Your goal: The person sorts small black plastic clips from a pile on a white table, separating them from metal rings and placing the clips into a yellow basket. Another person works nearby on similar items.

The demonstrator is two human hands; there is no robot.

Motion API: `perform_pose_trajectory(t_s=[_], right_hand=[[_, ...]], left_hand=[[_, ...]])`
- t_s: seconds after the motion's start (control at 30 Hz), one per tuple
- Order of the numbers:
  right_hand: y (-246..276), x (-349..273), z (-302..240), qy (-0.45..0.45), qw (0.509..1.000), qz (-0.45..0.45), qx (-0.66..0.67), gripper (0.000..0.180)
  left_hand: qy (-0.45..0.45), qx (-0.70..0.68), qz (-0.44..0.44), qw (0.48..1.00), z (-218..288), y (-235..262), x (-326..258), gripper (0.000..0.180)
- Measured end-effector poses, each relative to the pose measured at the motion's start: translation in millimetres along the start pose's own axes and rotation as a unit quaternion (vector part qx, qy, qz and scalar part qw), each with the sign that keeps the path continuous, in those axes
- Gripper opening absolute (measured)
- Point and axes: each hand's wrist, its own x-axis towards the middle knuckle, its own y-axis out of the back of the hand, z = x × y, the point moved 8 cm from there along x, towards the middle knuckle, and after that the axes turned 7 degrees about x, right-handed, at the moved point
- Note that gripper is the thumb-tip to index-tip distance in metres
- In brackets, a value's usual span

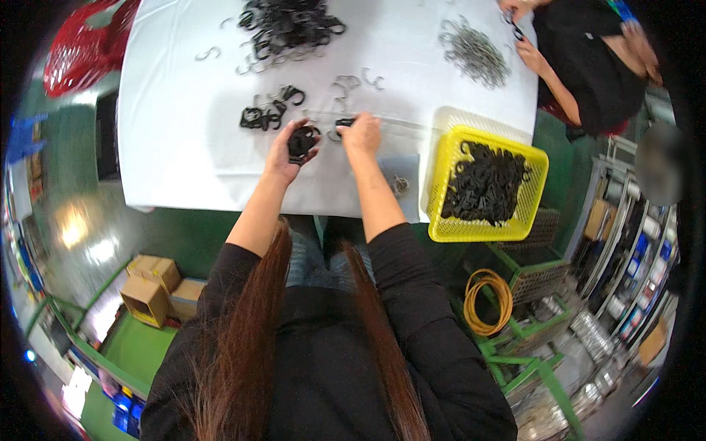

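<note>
Over the near part of a white-covered table (176,154), my left hand (276,157) is curled round a small bunch of black hook-shaped pieces (302,141). To its right, the fingers of my right hand (362,134) pinch one black piece (344,123); a thin curved bit shows just below it, too small to make out. A small heap of black hooks (262,116) lies just beyond my left hand. Several silvery wire hooks (344,87) are scattered past my right hand.
A yellow basket (478,232) full of black pieces stands at the table's right corner. Farther off lie a large black pile (290,29) and a heap of metal hooks (476,55). Across the right corner, another person's hands (531,55) hold a dark piece. A red chair (84,51) stands left.
</note>
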Motion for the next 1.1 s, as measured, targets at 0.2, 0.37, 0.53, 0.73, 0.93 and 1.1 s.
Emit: perform_pose_trajectory(t_s=[0.2,0.37,0.53,0.73,0.93,1.1], right_hand=[[25.7,-14.7,24.0,-0.035,0.991,-0.049,0.121,0.032],[177.3,-40.9,108.1,0.006,0.976,0.124,0.180,0.026],[295.1,-51.0,161.6,-0.022,0.964,0.264,-0.013,0.039],[210.6,-30.6,49.1,0.170,0.967,0.186,0.022,0.033],[-6.8,-9.1,-93.5,0.282,0.957,-0.022,0.064,0.020],[-61.0,8.5,-127.5,0.276,0.958,-0.047,-0.063,0.023]], left_hand=[[0.025,0.072,0.007,0.997,-18.5,-39.8,2.8,0.033],[0.076,0.167,-0.102,0.978,-84.5,-182.8,-19.6,0.036],[-0.143,0.342,-0.259,0.892,-93.6,-293.5,-65.3,0.057],[-0.409,0.652,0.154,0.620,24.8,-129.2,-46.1,0.041],[-0.444,0.760,0.129,0.457,43.2,-48.1,-35.5,0.038],[-0.463,0.745,0.120,0.465,66.6,-22.5,-36.4,0.028]])
